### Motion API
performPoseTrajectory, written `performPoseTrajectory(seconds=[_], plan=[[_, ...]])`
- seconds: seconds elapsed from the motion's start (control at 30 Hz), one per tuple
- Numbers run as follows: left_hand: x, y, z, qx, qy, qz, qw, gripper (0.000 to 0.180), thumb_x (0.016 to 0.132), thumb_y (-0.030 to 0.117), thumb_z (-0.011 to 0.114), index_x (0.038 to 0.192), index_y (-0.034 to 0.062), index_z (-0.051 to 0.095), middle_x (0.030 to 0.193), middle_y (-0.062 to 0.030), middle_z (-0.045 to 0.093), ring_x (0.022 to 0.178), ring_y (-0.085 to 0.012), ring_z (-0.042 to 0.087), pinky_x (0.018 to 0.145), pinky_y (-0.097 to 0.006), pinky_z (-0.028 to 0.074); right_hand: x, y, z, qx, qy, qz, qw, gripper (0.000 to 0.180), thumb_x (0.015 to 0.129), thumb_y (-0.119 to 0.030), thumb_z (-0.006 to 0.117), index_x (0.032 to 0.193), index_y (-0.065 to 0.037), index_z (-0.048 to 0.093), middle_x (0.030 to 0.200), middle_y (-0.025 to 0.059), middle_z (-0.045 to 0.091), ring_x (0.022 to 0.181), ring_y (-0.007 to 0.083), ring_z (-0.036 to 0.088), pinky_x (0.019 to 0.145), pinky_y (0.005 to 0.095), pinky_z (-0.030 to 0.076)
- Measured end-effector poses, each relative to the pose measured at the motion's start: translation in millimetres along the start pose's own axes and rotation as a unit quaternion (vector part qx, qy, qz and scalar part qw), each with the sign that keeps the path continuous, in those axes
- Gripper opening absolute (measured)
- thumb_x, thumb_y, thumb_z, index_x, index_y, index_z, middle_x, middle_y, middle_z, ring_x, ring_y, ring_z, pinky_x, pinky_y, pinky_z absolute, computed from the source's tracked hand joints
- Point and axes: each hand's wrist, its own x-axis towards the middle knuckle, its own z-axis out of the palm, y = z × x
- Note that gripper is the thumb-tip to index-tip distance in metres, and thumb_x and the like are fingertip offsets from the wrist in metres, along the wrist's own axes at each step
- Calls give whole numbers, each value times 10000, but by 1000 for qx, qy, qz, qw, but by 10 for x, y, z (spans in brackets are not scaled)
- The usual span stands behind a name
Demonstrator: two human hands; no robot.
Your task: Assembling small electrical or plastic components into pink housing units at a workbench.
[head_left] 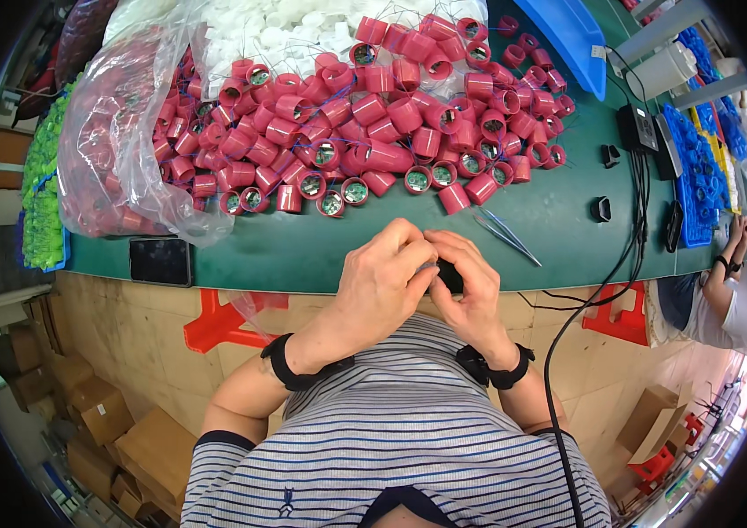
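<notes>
Both my hands meet at the near edge of the green table. My right hand [472, 286] is curled round a small black part [450, 275], mostly hidden by the fingers. My left hand [387, 275] is closed in a pinch against it, fingertips touching those of the right; what lies between them is too small to make out. Just beyond my hands spreads a big heap of red ring-shaped housings [382, 157], several with green circuit boards and thin dark wires inside. A pair of metal tweezers [507, 236] lies to the right of the heap.
A dark phone [161, 261] lies at the left edge by a clear plastic bag [118, 141]. White parts [277, 40] are piled behind. Small black pieces [601, 209], cables [642, 202] and a blue tray [567, 40] are at right. Another person [712, 295] sits far right.
</notes>
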Motion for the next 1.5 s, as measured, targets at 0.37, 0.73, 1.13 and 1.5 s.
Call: performPoseTrajectory(seconds=[0.37, 0.73, 1.13, 1.5], plan=[[1, -41, 37, -28, 40, -16, 999, 128, 771, -6, 720, 867, -14, 637, 889, -112, 587, 706, -267, 609, 619, -352, 494, 71, -52, -13, -80, -4, -28, 996, 398, 683, 61, 756, 1059, 3, 638, 1070, 137, 637, 960, 313, 618, 790, 377, 528], [-66, -220, -43, -59, -44, -76, 994, 462, 699, 6, 753, 1147, -1, 640, 1063, -134, 613, 872, -291, 642, 746, -352, 515, -33, 15, 46, 70, 37, 65, 995, 400, 725, 48, 774, 1103, -12, 655, 1081, 135, 647, 911, 239, 649, 757, 315, 537], [-211, -184, 13, 18, 83, 12, 996, 394, 738, 33, 761, 1109, -30, 646, 971, -124, 611, 722, -270, 661, 614, -348, 548, 85, -252, 36, -41, 18, 5, 999, 393, 713, 72, 773, 1083, -1, 662, 1047, 118, 632, 895, 217, 662, 734, 307, 572], [-259, -189, 4, -52, 104, -50, 992, 406, 711, -5, 769, 1104, -16, 670, 983, -137, 636, 817, -274, 665, 668, -337, 551, 87, -258, 71, 67, 20, 54, 996, 373, 743, 98, 743, 1091, 11, 638, 1083, 129, 616, 891, 200, 672, 769, 293, 584]])
